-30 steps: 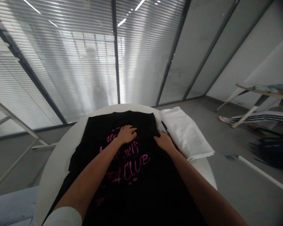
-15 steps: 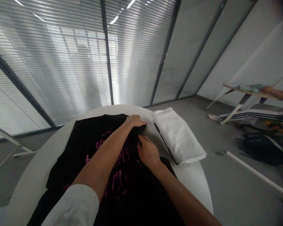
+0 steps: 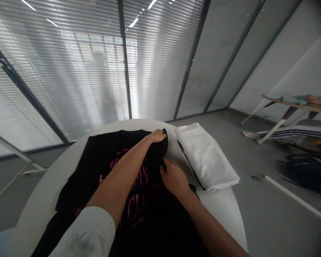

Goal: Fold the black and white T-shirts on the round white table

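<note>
A black T-shirt (image 3: 101,167) with pink lettering lies spread on a round white table (image 3: 56,167). My left hand (image 3: 158,136) reaches across to the shirt's far right corner and pinches the cloth, lifting a fold of it. Nearer to me, my right hand (image 3: 173,177) rests on the shirt's right edge with its fingers curled into the fabric just below that lifted fold.
A folded white cloth (image 3: 207,160) lies on the table's right side, close to both hands. Glass walls with blinds (image 3: 96,71) stand behind. On the floor at right lie a white rod (image 3: 296,200) and a dark bag (image 3: 309,171); another person's striped leg (image 3: 291,132) is by a trestle table (image 3: 291,103).
My left hand went from the shirt's middle to its far right corner and gripped it, raising the cloth. My right hand slid nearer along the right edge and closed on the fabric.
</note>
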The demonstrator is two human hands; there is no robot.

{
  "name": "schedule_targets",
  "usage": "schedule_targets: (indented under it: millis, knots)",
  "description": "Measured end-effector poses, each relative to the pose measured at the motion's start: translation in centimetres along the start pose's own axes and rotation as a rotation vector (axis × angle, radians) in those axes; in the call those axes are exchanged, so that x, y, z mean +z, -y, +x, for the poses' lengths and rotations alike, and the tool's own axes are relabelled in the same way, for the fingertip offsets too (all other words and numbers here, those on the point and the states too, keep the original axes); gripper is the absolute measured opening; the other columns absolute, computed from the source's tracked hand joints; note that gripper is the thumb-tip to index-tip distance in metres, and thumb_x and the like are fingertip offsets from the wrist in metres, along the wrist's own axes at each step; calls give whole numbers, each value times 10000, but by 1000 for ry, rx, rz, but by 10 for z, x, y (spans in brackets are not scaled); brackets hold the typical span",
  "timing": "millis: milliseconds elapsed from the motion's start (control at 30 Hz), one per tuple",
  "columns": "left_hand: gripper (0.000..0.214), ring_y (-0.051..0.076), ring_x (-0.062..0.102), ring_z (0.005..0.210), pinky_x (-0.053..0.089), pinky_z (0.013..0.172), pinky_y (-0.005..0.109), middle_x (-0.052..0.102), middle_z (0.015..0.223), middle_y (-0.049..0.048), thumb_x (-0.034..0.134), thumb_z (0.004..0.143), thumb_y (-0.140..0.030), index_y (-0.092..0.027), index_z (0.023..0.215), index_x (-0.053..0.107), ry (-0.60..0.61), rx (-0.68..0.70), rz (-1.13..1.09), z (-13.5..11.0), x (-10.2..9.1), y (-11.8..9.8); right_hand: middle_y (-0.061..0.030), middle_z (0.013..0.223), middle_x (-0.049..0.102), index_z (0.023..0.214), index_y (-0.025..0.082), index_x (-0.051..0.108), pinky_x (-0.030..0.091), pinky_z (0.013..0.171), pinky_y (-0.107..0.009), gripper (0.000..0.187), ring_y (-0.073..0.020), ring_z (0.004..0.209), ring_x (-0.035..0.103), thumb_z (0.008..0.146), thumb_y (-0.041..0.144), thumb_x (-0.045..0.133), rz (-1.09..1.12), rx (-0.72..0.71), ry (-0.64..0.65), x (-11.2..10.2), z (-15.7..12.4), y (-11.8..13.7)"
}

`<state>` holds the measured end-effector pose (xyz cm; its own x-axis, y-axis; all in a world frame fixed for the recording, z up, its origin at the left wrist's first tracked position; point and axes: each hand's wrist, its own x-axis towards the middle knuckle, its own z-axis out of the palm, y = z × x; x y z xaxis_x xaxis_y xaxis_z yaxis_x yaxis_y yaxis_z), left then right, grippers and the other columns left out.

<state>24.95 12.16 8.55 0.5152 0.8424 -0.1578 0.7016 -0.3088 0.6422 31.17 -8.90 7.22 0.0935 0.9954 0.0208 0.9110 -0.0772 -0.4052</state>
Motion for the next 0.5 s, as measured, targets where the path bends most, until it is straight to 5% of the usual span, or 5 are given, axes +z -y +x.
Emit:
schedule_targets:
  millis: [167, 267, 500]
  knots:
    - [281, 148, 657, 723, 558, 636, 290, 676, 989, 83, 387, 895, -305, -193, 1114, 524, -142, 21, -541, -10, -21, 6, -140, 1101, 680, 1333, 184, 517, 449, 835, -363, 438, -280, 985, 654, 922, 324, 462, -81, 99, 24, -22, 5, -11]
    - [212, 146, 627, 676, 562, 625, 316, 659, 925, 76, 444, 854, -305, -198, 1018, 523, -218, 12, -867, -24, -45, 13, -108, 1126, 679, 1253, 193, 572, 428, 896, -334, 365, -253, 1050, 625, 900, 245, 495, 16, -38, 28, -39, 9, -7]
    - [124, 149, 584, 593, 510, 539, 259, 581, 646, 39, 545, 817, -297, -174, 798, 544, -476, -96, -1053, -75, -120, 61, -50, 1105, 682, 1150, 193, 631, 421, 918, -310, 336, -206, 1022, 597, 840, 137, 511, 316, -454, 119, -58, 12, 79]
